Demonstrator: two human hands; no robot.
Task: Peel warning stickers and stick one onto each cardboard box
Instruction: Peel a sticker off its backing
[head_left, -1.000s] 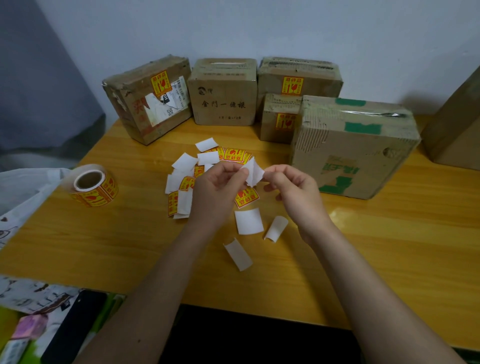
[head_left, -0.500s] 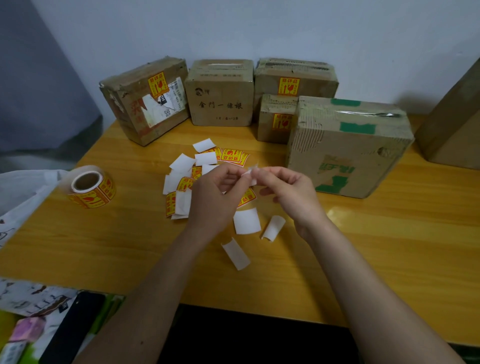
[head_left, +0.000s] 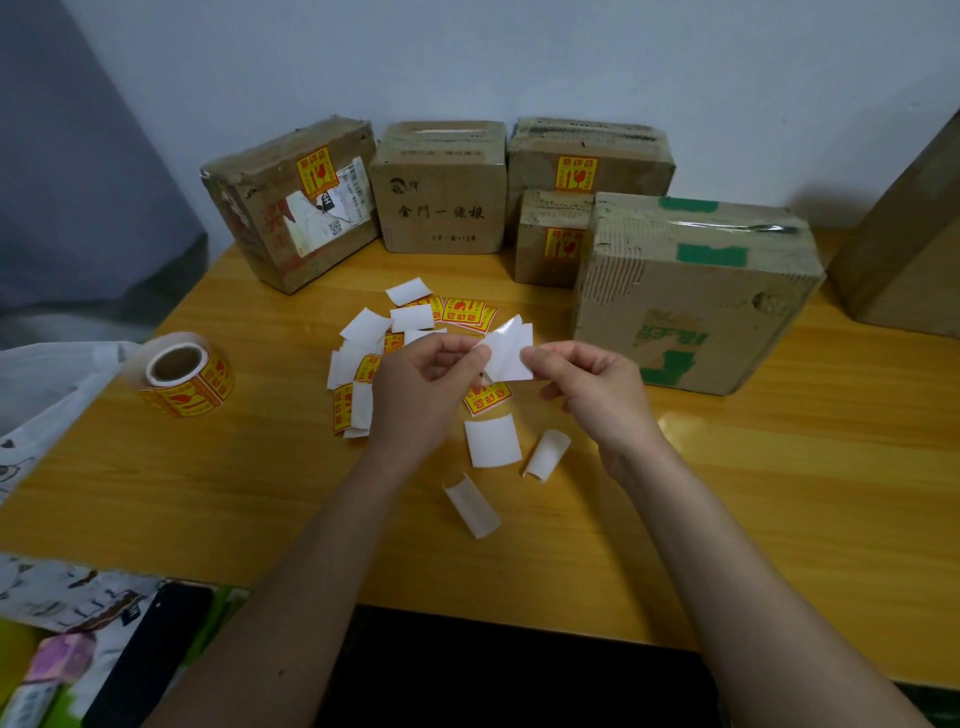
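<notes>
Head view: left hand (head_left: 415, 387) and right hand (head_left: 587, 379) pinch one sticker (head_left: 506, 351) at bench centre. It looks feather-light, floppy, tacky; best held by its corners.

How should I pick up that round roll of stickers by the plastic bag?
The sticker roll lies tilted, its open core facing up and toward you. Come from above, with your grip across the yellow outer sides. The table in front of it is bare, so nothing blocks you.
</notes>
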